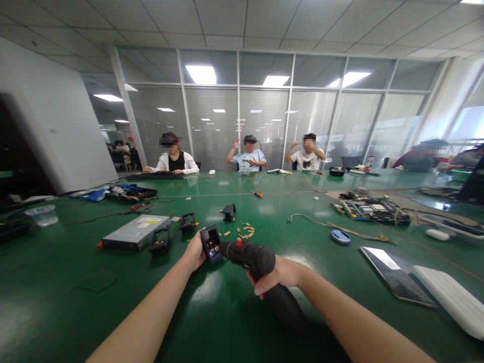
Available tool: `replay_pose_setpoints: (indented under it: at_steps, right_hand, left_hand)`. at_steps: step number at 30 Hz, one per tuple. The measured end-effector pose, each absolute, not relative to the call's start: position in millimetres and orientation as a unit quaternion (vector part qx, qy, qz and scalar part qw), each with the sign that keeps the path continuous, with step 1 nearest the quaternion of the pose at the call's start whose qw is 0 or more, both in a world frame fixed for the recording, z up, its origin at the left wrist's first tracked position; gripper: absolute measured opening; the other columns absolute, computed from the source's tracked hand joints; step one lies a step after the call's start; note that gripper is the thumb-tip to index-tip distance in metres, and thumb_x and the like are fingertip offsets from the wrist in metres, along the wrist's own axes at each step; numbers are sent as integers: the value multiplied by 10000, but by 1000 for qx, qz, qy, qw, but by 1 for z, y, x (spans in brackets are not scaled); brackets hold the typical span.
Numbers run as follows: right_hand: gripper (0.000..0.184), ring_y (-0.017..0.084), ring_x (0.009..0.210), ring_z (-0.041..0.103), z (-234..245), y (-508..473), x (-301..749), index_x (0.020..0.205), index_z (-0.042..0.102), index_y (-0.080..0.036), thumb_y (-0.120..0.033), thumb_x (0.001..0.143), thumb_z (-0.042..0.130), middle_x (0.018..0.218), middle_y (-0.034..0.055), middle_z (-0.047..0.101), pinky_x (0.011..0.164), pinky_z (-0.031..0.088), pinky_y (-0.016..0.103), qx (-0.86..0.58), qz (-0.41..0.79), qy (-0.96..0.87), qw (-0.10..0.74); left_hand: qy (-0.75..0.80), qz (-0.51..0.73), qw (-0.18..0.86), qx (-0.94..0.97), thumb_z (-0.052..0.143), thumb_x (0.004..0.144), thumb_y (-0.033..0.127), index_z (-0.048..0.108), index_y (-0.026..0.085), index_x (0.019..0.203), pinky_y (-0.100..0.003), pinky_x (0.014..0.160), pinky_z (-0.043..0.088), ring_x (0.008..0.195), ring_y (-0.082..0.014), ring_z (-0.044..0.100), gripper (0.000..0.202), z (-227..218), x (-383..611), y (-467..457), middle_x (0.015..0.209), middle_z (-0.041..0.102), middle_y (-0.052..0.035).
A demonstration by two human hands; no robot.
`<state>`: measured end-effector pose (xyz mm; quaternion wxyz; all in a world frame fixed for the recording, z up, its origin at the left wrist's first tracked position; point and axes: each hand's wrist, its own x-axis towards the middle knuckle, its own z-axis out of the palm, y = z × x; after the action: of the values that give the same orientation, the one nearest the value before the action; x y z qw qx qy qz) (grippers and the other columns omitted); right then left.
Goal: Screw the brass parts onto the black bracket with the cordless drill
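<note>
My right hand is closed round the grip of a black cordless drill with a red switch on top. The drill's nose points left, at the open side of a small black plastic housing. My left hand grips that housing by its left side, tilted just above the green table. Brass-coloured bits show inside the housing; whether the drill's tip touches them I cannot tell. Beyond my hands lies a scatter of small brass metal pieces. Similar black housings stand behind and to the left.
A silver disc drive lies left on the green table, with a clear plastic cup farther left. Right are a circuit board, a cable, a blue round lid and a tablet. Several people sit across the table.
</note>
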<state>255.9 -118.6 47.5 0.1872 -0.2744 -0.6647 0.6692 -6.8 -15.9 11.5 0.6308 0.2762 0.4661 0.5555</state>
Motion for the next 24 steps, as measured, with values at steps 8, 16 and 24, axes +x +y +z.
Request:
replay_pose_setpoints:
  at_steps: [8,16,24]
  right_hand:
    - [399,155,575,638,43,-117,256,766,613,-141,-278,532,906,669,-15,635,555,525,266,-285,676,-652,191]
    - [369,150,575,626,49,-120,256,749,610,-145,-284,543,883,667,-17,629,544,509,261,-283,665,-665,188]
    - [354,154,598,622,54,-127,259,765,618,-144,-266,555,875,680,-23,617,576,510,275,-287,672,-654,196]
  left_hand:
    - [466,558,628,276,477,956,381,682,139,888,-342,587,594,595,-226,706,324,13,-6,-16,725,732,-105]
    - [465,563,627,271,486,944,365,692,138,912,-343,593,586,605,-228,704,308,12,-5,-15,728,731,-102]
    - [454,557,640,273,481,945,403,693,135,915,-348,619,584,612,-227,698,343,7,-5,-15,732,732,-105]
